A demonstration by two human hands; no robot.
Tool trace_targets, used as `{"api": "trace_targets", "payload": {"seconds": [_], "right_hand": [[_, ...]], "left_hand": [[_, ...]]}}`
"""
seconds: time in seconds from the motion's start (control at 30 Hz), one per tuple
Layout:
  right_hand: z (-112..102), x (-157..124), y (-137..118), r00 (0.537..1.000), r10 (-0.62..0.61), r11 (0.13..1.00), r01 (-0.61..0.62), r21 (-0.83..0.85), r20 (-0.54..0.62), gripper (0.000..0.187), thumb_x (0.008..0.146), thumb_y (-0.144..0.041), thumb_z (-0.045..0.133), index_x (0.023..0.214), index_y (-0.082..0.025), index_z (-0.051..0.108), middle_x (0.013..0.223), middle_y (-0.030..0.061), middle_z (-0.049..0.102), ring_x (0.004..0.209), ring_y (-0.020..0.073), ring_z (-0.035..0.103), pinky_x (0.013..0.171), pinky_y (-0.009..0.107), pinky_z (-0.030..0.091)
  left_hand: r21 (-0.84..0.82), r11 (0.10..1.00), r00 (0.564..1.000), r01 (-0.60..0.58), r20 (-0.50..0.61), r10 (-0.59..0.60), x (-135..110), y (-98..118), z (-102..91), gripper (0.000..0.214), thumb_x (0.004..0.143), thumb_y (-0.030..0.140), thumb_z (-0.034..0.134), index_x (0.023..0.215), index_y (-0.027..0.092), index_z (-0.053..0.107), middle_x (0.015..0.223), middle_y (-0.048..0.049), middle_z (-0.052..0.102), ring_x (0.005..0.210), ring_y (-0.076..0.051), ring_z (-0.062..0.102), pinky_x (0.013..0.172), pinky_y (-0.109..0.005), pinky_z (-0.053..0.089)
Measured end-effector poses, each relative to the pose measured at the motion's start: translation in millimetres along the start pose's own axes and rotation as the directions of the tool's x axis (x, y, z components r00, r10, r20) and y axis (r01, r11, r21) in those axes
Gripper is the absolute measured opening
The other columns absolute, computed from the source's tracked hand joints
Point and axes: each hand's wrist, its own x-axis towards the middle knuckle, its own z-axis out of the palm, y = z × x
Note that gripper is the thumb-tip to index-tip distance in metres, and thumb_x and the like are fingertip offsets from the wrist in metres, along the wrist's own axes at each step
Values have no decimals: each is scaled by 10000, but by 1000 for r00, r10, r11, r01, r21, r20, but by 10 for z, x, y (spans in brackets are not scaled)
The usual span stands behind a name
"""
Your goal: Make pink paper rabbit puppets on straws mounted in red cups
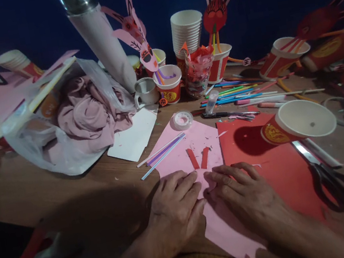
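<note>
My left hand and my right hand rest side by side on pink paper, a narrow gap between them. The fingers of both lie partly bent, with fingertips pressing down on the paper. Just beyond the fingertips, two short red paper strips form a V shape on the pink sheet. What lies under my fingers is hidden. On my right, red paper extends past my right hand. A tape roll and several straws sit ahead of my left hand.
Black-handled scissors and a tilted paper cup stand at right. Behind are pens, stacked cups, rabbit-faced paper figures in cups, and a metal mug. A plastic bag with pink cloth and a thermos occupy the left.
</note>
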Motion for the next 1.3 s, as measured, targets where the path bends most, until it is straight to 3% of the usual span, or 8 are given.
{"api": "trace_targets", "payload": {"seconds": [0.27, 0.5, 0.67, 0.8, 1.0, 1.3], "right_hand": [[26, 12, -5, 1000, 7, 1000, -7, -5, -21, 169, 847, -141, 437, 882, -206, 589, 1143, -8, 601, 1033, 198, 483, 858, 402, 286], [44, -11, 8, 1000, 10, 1000, -10, -19, 11, 178, 831, -126, 455, 917, -208, 587, 1177, -15, 579, 1043, 200, 470, 862, 408, 289], [65, -24, 13, 1000, -1, 1000, 1, -26, -14, 201, 818, -104, 458, 921, -213, 592, 1164, -9, 588, 1046, 198, 472, 852, 398, 300], [72, -8, 26, 999, -1, 1000, 0, -23, -32, 163, 813, -121, 473, 883, -202, 596, 1153, -12, 595, 1034, 206, 483, 836, 392, 309], [14, 46, 22, 995, -28, 999, 29, 15, -97, 156, 831, -131, 456, 846, -192, 599, 1102, -16, 628, 969, 188, 522, 805, 371, 334], [-4, 46, -2, 992, -24, 1000, 26, 8, -121, 157, 839, -137, 450, 835, -175, 602, 1107, 6, 626, 950, 188, 535, 786, 369, 345]], "left_hand": [[-60, 997, 999, 38, 29, -36, -92, -109, -62, 142, 792, 153, 493, 880, 136, 604, 1111, -91, 579, 961, -206, 494, 817, -367, 436], [55, 998, 997, 25, 69, -29, -106, -90, -98, 257, 792, 186, 497, 1037, 163, 573, 1092, -104, 550, 951, -237, 475, 779, -404, 436], [62, 998, 999, 8, 37, -10, -113, -106, -111, 168, 780, 182, 511, 900, 163, 628, 1072, -111, 552, 950, -241, 474, 769, -392, 435], [33, 994, 995, 101, -9, -101, -94, -176, -165, 147, 768, 163, 511, 847, 147, 634, 991, -105, 578, 912, -223, 498, 763, -374, 432], [-61, 967, 968, 248, 35, -247, -12, -145, -150, 157, 782, 175, 491, 887, 142, 603, 816, -61, 584, 781, -179, 516, 694, -316, 430], [105, 911, 905, 399, 113, -410, 243, -82, -46, 157, 750, 321, 540, 683, 185, 583, 728, -15, 596, 703, -182, 547, 692, -352, 376]]}}
